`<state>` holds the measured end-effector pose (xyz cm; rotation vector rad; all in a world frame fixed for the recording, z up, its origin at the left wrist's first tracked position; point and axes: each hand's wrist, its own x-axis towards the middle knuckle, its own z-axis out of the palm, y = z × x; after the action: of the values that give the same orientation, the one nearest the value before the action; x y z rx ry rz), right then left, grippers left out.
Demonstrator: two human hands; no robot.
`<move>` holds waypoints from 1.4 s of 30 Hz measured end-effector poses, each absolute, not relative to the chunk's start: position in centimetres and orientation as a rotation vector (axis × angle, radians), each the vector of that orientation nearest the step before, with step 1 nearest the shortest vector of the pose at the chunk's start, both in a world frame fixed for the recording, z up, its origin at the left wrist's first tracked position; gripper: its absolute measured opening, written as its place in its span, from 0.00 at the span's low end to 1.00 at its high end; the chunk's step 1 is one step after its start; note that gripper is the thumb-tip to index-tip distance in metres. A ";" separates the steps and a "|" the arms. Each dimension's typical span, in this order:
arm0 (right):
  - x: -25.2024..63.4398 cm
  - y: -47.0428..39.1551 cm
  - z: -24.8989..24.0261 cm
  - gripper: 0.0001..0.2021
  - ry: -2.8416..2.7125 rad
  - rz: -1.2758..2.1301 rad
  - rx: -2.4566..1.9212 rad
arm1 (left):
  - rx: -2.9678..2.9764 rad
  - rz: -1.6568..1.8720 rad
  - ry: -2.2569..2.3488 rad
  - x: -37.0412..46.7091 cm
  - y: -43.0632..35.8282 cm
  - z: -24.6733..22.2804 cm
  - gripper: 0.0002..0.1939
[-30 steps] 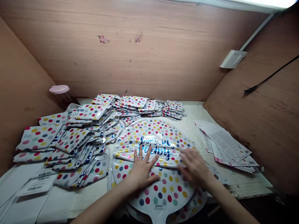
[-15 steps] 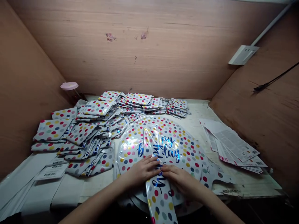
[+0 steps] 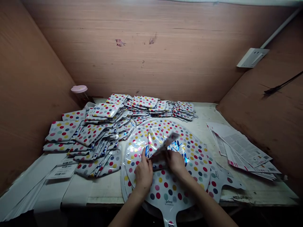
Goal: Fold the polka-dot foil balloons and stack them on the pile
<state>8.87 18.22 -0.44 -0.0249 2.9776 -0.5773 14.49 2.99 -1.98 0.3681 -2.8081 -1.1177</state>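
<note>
A polka-dot foil balloon, folded into a narrow strip, is bent up between my hands, its near part lifted off the pile. My left hand is closed on its left edge, thumb up. My right hand grips its right side with curled fingers, partly hidden behind the wrist. Beneath both hands lies a stack of flat round foil balloons with coloured dots and blue lettering. The top one's neck points toward me over the table edge.
Piles of folded dotted balloons cover the left and back of the table. White papers with barcodes sit front left, printed cards at right. A pink-lidded jar stands in the back left corner. Wooden panels surround the table.
Both hands have gone from pressing the long strip flat to lifting and bending its near end upward and away. The top balloon's near part and neck are now uncovered. The view has shifted slightly.
</note>
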 end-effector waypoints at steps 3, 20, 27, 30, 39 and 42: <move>8.1 16.9 -0.1 0.20 3.030 -0.443 0.063 | 0.480 -0.864 -2.920 13.6 3.8 -1.6 0.28; 11.5 19.9 0.2 0.26 3.076 -0.164 -1.267 | 0.136 -0.704 -3.018 12.6 3.4 -2.2 0.18; 14.8 22.3 -2.6 0.23 3.197 -0.233 -1.596 | -0.301 -0.703 -3.028 14.0 1.6 -0.8 0.42; 15.7 22.9 -1.1 0.22 3.064 -0.606 -1.522 | -0.796 -0.646 -2.849 14.4 -0.4 -1.2 0.27; 16.5 25.3 -2.0 0.16 2.626 -1.091 -1.295 | -1.052 -0.978 -2.687 15.1 -2.3 -2.7 0.12; 14.9 24.3 -2.0 0.12 2.700 -1.333 -0.900 | -0.778 -1.046 -2.779 14.7 -1.5 -2.4 0.09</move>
<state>14.89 24.35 -1.97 -0.9000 2.7000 -1.3329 14.66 -1.52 -2.39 -0.7778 -2.7786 -1.0462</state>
